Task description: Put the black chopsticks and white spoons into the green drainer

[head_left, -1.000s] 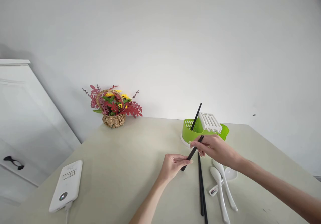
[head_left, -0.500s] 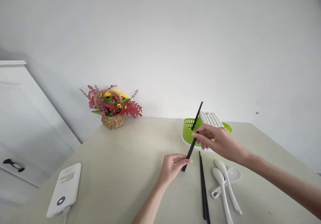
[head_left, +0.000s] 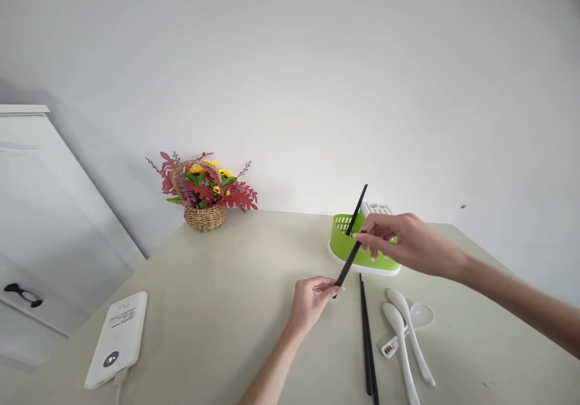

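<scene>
Black chopsticks [head_left: 350, 263] slant between my two hands, pinched at both ends; they lie so close together that I cannot count them. My left hand [head_left: 310, 302] grips the lower end between thumb and fingers. At the upper end is my right hand [head_left: 394, 239], just in front of a green utensil holder [head_left: 342, 245] with a white base and a white slotted block. Another black chopstick or pair [head_left: 357, 210] leans upright in the holder's left compartment. On the table below lie two more black chopsticks [head_left: 368, 338], side by side.
Several white spoons [head_left: 410, 332] lie crossed on the table [head_left: 217, 308], right of the loose chopsticks. A wicker basket of artificial flowers [head_left: 205, 217] stands at the back left. Nearer, a white power bank [head_left: 118, 338] has a cable plugged in. A white cabinet [head_left: 49, 211] stands left.
My right hand has shifted slightly right and up along with the upper end of the chopsticks. Less of their lower end sticks out below my left hand.
</scene>
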`<state>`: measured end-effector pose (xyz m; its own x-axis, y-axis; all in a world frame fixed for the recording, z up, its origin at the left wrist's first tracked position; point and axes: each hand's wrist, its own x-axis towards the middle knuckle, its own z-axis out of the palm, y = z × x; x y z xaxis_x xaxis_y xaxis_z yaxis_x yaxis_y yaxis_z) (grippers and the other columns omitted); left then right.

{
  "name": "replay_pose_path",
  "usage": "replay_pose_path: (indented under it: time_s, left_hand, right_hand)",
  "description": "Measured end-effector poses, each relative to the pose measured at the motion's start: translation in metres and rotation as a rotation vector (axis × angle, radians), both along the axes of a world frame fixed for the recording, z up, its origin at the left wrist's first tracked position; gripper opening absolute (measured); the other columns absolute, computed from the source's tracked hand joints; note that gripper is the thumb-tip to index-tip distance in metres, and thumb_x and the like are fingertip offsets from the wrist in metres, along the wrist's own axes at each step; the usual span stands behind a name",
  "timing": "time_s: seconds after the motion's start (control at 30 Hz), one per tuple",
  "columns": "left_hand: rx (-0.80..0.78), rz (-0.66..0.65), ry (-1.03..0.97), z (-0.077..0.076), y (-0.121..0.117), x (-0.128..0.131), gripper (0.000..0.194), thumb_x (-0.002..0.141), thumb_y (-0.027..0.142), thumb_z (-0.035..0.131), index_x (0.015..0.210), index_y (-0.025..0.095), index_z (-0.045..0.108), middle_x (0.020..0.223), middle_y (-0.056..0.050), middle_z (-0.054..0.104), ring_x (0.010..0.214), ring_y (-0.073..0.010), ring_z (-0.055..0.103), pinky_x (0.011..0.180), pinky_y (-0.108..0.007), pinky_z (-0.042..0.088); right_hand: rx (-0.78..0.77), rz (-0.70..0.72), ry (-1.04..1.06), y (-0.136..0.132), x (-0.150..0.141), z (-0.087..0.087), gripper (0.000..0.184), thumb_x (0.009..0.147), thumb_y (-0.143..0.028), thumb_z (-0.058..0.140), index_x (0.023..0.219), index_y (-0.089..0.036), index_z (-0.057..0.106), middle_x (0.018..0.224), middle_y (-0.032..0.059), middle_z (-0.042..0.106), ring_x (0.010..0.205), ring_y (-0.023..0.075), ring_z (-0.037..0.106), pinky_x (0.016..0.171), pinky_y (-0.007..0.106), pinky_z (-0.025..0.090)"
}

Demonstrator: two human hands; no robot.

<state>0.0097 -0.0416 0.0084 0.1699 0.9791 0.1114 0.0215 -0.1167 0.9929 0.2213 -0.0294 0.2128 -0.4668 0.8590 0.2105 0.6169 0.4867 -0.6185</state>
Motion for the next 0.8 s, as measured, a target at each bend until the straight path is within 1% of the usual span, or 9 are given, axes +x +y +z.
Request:
replay_pose_path:
  time_s: [0.07,0.17,0.3,0.37,0.4,0.47,0.57,0.67,0.8]
  left_hand:
    - [0.067,0.02,0.074,-0.002,0.0,0.0,0.031,0.085,0.048,0.077,0.095,0.02,0.084,0.096,-0.007,0.083,0.09,-0.0246,0.076,0.085,-0.031,0.058]
    - [0.125,0.061,0.191,-0.005,0.0,0.001,0.024,0.088,0.043,0.073,0.089,0.022,0.084,0.092,-0.006,0.083,0.084,-0.0226,0.075,0.082,-0.03,0.057]
    - [0.156,0.063,0.267,-0.009,0.001,0.003,0.022,0.09,0.04,0.07,0.089,0.022,0.084,0.092,-0.006,0.083,0.08,-0.0212,0.074,0.078,-0.029,0.057]
    - [0.155,0.047,0.282,-0.01,0.001,0.003,0.021,0.091,0.037,0.069,0.09,0.022,0.083,0.093,-0.005,0.083,0.078,-0.0203,0.074,0.075,-0.028,0.056]
    - [0.155,0.04,0.289,-0.011,0.001,0.003,0.021,0.091,0.036,0.069,0.091,0.022,0.083,0.093,-0.005,0.083,0.078,-0.0199,0.073,0.074,-0.028,0.055]
    - [0.154,0.032,0.298,-0.011,0.0,0.003,0.019,0.091,0.035,0.069,0.091,0.022,0.083,0.092,-0.005,0.083,0.078,-0.0195,0.073,0.073,-0.027,0.054]
    - [0.152,0.024,0.32,-0.012,-0.001,0.003,0.018,0.092,0.034,0.069,0.092,0.023,0.083,0.09,-0.004,0.083,0.076,-0.0187,0.073,0.073,-0.026,0.053]
    - [0.168,0.027,0.394,-0.012,-0.002,0.003,0.016,0.092,0.032,0.069,0.092,0.024,0.084,0.091,-0.003,0.083,0.072,-0.0173,0.071,0.071,-0.026,0.052]
    - [0.206,0.021,0.46,-0.014,-0.002,0.004,0.013,0.092,0.029,0.071,0.093,0.026,0.084,0.094,-0.001,0.083,0.072,-0.0165,0.071,0.072,-0.026,0.052]
  right_hand:
    - [0.0,-0.028,0.035,0.007,0.01,0.011,0.05,0.092,-0.072,0.058,0.081,-0.024,0.066,0.075,0.0058,0.076,0.064,0.0191,0.069,0.059,0.031,0.053]
    - [0.022,-0.09,0.109,0.02,0.028,0.034,0.055,0.086,-0.077,0.063,0.085,-0.022,0.068,0.076,0.0076,0.076,0.063,0.0196,0.067,0.058,0.033,0.055]
    - [0.135,-0.202,0.148,0.038,0.047,0.067,0.052,0.082,-0.078,0.066,0.083,-0.025,0.067,0.077,0.007,0.075,0.065,0.02,0.067,0.063,0.038,0.058]
    - [0.205,-0.276,0.138,0.048,0.052,0.076,0.05,0.084,-0.076,0.066,0.081,-0.027,0.066,0.078,0.0069,0.076,0.065,0.0207,0.067,0.064,0.04,0.058]
    - [0.232,-0.307,0.127,0.054,0.053,0.078,0.049,0.085,-0.076,0.065,0.081,-0.027,0.066,0.078,0.0068,0.076,0.064,0.0209,0.067,0.064,0.04,0.058]
    - [0.262,-0.345,0.096,0.068,0.051,0.075,0.047,0.087,-0.072,0.064,0.081,-0.026,0.065,0.078,0.0064,0.077,0.064,0.0209,0.069,0.065,0.04,0.058]
    - [0.25,-0.382,0.028,0.091,0.044,0.06,0.038,0.092,-0.061,0.063,0.082,-0.024,0.063,0.076,0.004,0.077,0.063,0.0196,0.071,0.069,0.038,0.058]
    - [0.169,-0.393,-0.053,0.112,0.033,0.04,0.028,0.096,-0.047,0.061,0.082,-0.023,0.062,0.078,0.0007,0.079,0.065,0.0178,0.073,0.071,0.035,0.058]
    - [0.084,-0.365,-0.066,0.134,0.023,0.015,0.024,0.096,-0.042,0.061,0.082,-0.023,0.062,0.081,-0.0004,0.08,0.067,0.0165,0.075,0.069,0.032,0.059]
